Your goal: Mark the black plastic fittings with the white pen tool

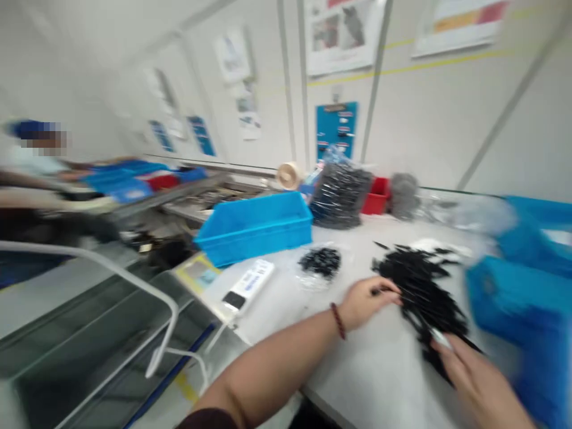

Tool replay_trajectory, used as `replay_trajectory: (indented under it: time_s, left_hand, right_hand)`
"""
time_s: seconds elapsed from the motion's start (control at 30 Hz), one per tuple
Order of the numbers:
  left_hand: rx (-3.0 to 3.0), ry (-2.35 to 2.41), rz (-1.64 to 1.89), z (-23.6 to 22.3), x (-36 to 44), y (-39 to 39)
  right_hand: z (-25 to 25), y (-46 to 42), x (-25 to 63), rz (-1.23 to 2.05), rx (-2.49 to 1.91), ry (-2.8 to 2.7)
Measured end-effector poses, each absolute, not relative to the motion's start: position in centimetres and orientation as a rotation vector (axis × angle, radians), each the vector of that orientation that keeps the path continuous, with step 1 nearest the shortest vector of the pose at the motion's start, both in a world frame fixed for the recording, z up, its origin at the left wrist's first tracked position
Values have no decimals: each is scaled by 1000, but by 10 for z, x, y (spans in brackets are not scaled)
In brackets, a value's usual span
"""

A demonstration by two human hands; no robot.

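A loose pile of thin black plastic pieces [421, 304] lies on the white work table [357, 369]. My left hand [369, 304], with a dark beaded bracelet on the wrist, sits at the pile's left edge, its fingers gathered on a black piece [379, 291]. My right hand [478, 381] is at the pile's lower end, and a pale-tipped item [440, 338] shows by its fingers. Motion blur hides whether that hand holds it. A clear bag of small black parts [320, 265] lies to the left of the pile.
A blue plastic crate [254, 229] stands on the table, with a bagged black bundle [339, 193] and a red bin [375, 198] behind it. A blurred blue bin [518, 322] is at the right. A white box [248, 286] lies near the table edge. A co-worker [38, 161] is at a second bench, far left.
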State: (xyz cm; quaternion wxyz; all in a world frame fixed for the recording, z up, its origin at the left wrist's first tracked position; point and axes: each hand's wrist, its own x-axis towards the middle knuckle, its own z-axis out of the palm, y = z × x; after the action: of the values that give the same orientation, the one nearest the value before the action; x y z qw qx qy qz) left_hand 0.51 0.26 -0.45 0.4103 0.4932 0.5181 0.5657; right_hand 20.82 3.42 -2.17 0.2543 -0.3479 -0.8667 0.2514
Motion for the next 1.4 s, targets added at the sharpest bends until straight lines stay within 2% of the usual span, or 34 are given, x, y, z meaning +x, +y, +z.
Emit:
replay_trajectory:
  time_s: [0.13, 0.6, 1.0, 1.4]
  left_hand:
    - [1380, 1364, 1401, -7, 0, 6]
    - [1646, 1248, 1241, -2, 2, -2]
    - [2194, 1137, 1142, -18, 8, -3]
    - [2274, 1130, 1083, -19, 11, -4]
  right_hand:
    - [-13, 30, 213, 730, -1142, -2350]
    - [-8, 26, 210, 733, -1238, -2401]
    - [-1, 16, 204, 356, -1290, -2652]
    - [0, 15, 203, 357, -1377, -2651]
